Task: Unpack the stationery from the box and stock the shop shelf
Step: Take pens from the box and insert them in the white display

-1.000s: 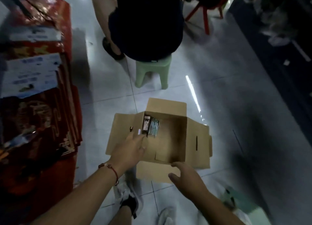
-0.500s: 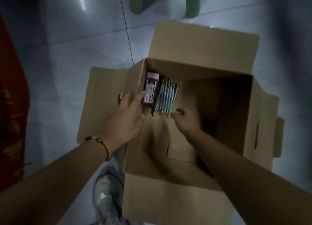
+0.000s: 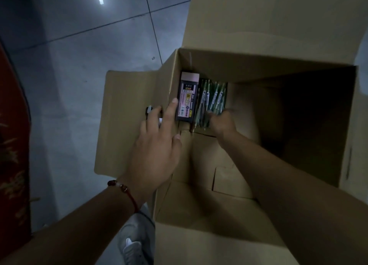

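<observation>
Down on the grey tiled floor (image 3: 75, 69) sits a big brown cardboard box (image 3: 268, 57) with its flaps folded open. Most of the box inside is bare and dark. All the stuff sits in the corner at about 10 o'clock. A dark pack with a pink label (image 3: 186, 99) stands right against the left wall. Just beside it, at its 3 o'clock side, is a bunch of green pens (image 3: 214, 97), touching the pack.

The left hand (image 3: 157, 143) rests on the left wall of the box, fingers spread and fairly straight, one fingertip touching the edge of the pack. The right hand (image 3: 223, 121) reaches deep into the box and its fingers curl onto the near ends of the pens. It is blurry, so I cannot tell if it really grips them.

At 7 o'clock a white shoe (image 3: 133, 243) shows beside the box. A red string bracelet (image 3: 127, 193) is on the left wrist.
</observation>
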Tool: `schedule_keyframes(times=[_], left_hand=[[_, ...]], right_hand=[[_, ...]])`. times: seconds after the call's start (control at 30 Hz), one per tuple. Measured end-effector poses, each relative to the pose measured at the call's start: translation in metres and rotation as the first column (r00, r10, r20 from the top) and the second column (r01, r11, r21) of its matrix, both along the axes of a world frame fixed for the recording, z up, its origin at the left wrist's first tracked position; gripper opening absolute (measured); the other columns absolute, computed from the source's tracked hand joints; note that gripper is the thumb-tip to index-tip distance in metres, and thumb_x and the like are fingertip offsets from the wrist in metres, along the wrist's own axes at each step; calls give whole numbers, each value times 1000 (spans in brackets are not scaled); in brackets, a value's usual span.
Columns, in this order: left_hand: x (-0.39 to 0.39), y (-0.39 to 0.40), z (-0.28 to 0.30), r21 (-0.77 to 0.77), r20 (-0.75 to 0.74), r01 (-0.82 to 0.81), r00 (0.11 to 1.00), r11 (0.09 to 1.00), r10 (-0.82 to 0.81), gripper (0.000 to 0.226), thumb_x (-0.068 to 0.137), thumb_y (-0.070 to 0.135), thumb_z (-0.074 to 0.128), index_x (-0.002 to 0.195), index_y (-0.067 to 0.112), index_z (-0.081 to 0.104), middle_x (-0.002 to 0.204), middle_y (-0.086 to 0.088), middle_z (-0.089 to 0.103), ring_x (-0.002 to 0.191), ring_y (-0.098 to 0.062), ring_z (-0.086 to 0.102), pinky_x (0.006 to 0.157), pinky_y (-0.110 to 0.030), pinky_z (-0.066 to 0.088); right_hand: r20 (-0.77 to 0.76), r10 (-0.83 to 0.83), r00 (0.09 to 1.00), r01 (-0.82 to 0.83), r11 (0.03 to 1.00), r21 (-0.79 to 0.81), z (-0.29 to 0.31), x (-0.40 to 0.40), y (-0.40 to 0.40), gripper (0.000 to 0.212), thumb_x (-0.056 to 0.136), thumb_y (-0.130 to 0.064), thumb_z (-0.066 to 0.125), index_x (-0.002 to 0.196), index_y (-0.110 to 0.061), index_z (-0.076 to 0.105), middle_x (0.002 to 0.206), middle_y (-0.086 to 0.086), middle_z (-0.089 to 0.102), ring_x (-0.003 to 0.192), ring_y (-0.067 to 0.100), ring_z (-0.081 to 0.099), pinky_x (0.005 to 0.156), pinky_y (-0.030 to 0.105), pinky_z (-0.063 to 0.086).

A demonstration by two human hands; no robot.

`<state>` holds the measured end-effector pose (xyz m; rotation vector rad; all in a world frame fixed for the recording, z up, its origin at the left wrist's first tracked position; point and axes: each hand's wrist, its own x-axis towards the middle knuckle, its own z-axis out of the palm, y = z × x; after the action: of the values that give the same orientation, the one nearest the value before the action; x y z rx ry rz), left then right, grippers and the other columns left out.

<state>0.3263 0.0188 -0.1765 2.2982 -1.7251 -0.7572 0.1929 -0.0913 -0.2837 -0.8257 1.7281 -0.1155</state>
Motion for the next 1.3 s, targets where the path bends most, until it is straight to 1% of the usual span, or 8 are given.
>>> schedule_keyframes(times=[0.27, 0.5, 0.6, 0.67, 0.83, 1.03, 1.17, 1.3], left_hand=[[0, -4, 14, 119, -64, 2, 998, 993, 6, 75, 99, 30, 48, 155, 35, -1, 159, -7, 16, 139, -26, 25, 102, -35, 31], [-34, -16, 91, 189, -197, -124, 967, 974, 161, 65, 98, 46, 44, 153, 39, 8, 159, 8, 18, 144, -13, 17, 112, -42, 32], [-59, -27, 138, 442, -532, -302, 670, 845, 518, 60, 93, 57, 50, 147, 41, 29, 134, 15, 53, 115, -3, 51, 83, -22, 41], [-73, -28, 171, 558, -585, -324, 500, 764, 639, 42, 89, 59, 56, 125, 37, 56, 108, 15, 66, 101, -6, 63, 75, -25, 46], [-97, -13, 271, 585, -622, -362, 374, 726, 688, 23, 95, 49, 55, 104, 30, 63, 92, 3, 74, 87, -16, 71, 70, -32, 53], [-90, 4, 434, 629, -697, -272, 219, 728, 683, 37, 98, 44, 49, 112, 11, 61, 93, -4, 76, 86, -21, 73, 72, -34, 56], [-70, 21, 547, 592, -734, -279, 203, 757, 648, 36, 97, 40, 51, 114, 11, 62, 99, -8, 75, 94, -26, 72, 90, -47, 55], [-43, 50, 657, 457, -772, -378, 281, 805, 570, 38, 95, 42, 57, 110, 8, 62, 96, -16, 73, 92, -34, 71, 86, -50, 57]], right_hand=[[205, -3, 979, -17, 995, 95, 30, -12, 14, 17, 101, -19, 45, 98, -12, 61, 95, 10, 63, 81, 18, 56, 71, 30, 47], [424, -103, 900, 31, 984, 174, 151, -42, 50, 11, 101, -23, 50, 110, -19, 54, 99, 7, 58, 89, 20, 58, 82, 35, 54], [467, 22, 884, -89, 989, 121, 226, -49, 69, 21, 99, -24, 52, 120, -21, 54, 101, 12, 64, 84, 18, 61, 76, 33, 55], [455, 124, 882, -175, 982, 70, 278, -53, 80, 25, 99, -26, 53, 124, -27, 51, 103, 7, 67, 83, 13, 63, 75, 32, 56], [388, 228, 893, -234, 972, -33, 398, -68, 101, 26, 99, -28, 50, 122, -40, 47, 91, -1, 64, 76, 14, 60, 74, 40, 54], [394, 35, 919, -63, 996, 58, 567, -79, 122, 24, 104, -30, 41, 110, -29, 64, 96, -2, 74, 90, 11, 70, 70, 20, 55], [373, 12, 928, -18, 1000, 13, 683, -73, 138, 27, 104, -24, 41, 105, -19, 67, 94, -1, 76, 88, 16, 71, 72, 25, 55], [386, 59, 921, -13, 992, -122, 786, -57, 158, 19, 101, -22, 47, 105, -21, 66, 95, 0, 76, 91, 18, 71, 82, 38, 55]])
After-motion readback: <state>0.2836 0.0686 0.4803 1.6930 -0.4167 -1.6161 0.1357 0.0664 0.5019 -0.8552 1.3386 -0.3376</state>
